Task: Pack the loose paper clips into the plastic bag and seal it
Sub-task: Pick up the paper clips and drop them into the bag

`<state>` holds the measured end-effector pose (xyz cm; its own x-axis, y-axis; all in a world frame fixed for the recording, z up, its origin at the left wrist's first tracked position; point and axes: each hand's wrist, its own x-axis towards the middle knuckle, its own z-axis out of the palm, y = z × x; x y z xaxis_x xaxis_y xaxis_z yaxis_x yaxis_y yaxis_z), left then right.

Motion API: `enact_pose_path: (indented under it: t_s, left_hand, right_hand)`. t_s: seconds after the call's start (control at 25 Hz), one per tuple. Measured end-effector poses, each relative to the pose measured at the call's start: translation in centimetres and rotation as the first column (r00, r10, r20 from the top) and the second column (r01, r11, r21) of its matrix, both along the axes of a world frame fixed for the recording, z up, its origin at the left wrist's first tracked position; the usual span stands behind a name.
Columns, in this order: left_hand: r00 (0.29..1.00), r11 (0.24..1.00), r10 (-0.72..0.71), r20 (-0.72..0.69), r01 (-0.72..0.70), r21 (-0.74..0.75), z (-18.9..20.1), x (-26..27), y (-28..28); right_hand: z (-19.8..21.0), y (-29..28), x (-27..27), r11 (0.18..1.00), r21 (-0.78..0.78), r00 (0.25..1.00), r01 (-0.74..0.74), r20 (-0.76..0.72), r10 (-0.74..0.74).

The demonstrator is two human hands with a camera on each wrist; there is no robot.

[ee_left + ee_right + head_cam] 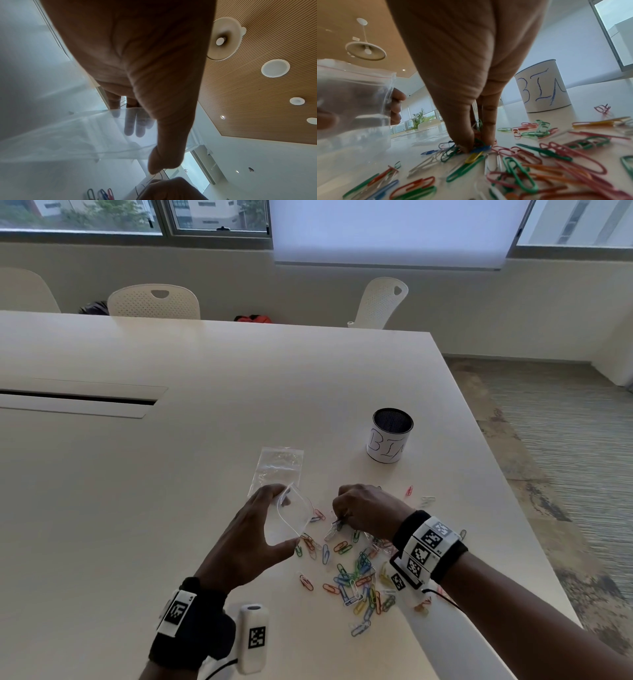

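My left hand (pixel 253 537) grip holds plastic bag (pixel 294 517) mouth open above surface (pixel 171 474). Right hand (pixel 364 513) grip pinches paper clips (pixel 356 580) from pile. Risk: tangled clips snag bag rim, spill; mouth may collapse.

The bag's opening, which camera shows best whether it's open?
Head view: the left hand holds the bag with its mouth spread in a clear loop. The right wrist view shows the bag side-on; the left wrist view shows only film.
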<state>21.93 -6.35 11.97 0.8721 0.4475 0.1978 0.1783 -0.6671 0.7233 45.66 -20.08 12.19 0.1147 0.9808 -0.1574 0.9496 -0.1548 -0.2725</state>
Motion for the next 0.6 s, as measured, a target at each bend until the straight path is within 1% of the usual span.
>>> enact_pose_path:
  t_s: [0.08, 0.16, 0.24, 0.32, 0.36, 0.44, 0.48, 0.52, 0.6]
  left_hand:
    - [1.000, 1.000, 0.002, 0.000, -0.002, -0.002, 0.0, 0.0, -0.1]
    - [1.000, 1.000, 0.001, 0.001, -0.001, -0.008, 0.0, 0.1, -0.1]
    - [1.000, 1.000, 0.000, 0.003, 0.000, -0.017, -0.1, 0.3, -0.1]
    - [1.000, 1.000, 0.002, 0.003, -0.002, -0.020, -0.4, 0.4, -0.1]
    - [1.000, 1.000, 0.004, -0.001, -0.004, -0.021, -0.5, 0.5, 0.0]
    - [1.000, 1.000, 0.012, -0.003, -0.012, -0.021, -0.7, 0.6, 0.0]
    - [1.000, 1.000, 0.011, -0.005, -0.011, -0.019, -0.8, 0.7, 0.0]
    - [1.000, 1.000, 0.008, -0.004, -0.008, -0.017, -0.9, 0.8, -0.1]
    - [1.000, 1.000, 0.000, -0.002, 0.000, -0.017, -0.9, 0.9, -0.1]
  right_hand:
    - [-0.2, 0.1, 0.1, 0.999, 0.044, 1.000, 0.023, -0.004, -0.023]
    - [-0.4, 0.0, 0.7, 0.992, 0.093, 0.996, 0.081, -0.048, -0.077]
    - [-0.3, -0.4, 1.4, 0.976, 0.130, 0.973, 0.175, -0.174, -0.152]
    - [0.1, -0.9, 1.8, 0.942, 0.148, 0.901, 0.301, -0.369, -0.229]
    - [0.5, -1.2, 1.8, 0.919, 0.146, 0.844, 0.367, -0.467, -0.263]
    - [1.5, -1.7, 1.4, 0.872, 0.107, 0.708, 0.478, -0.634, -0.310]
    - [2.1, -2.1, 1.1, 0.857, 0.082, 0.650, 0.509, -0.689, -0.320]
    - [2.7, -2.3, 0.8, 0.850, 0.066, 0.611, 0.523, -0.724, -0.321]
    - [4.2, -2.8, 0.0, 0.852, 0.057, 0.575, 0.521, -0.761, -0.301]
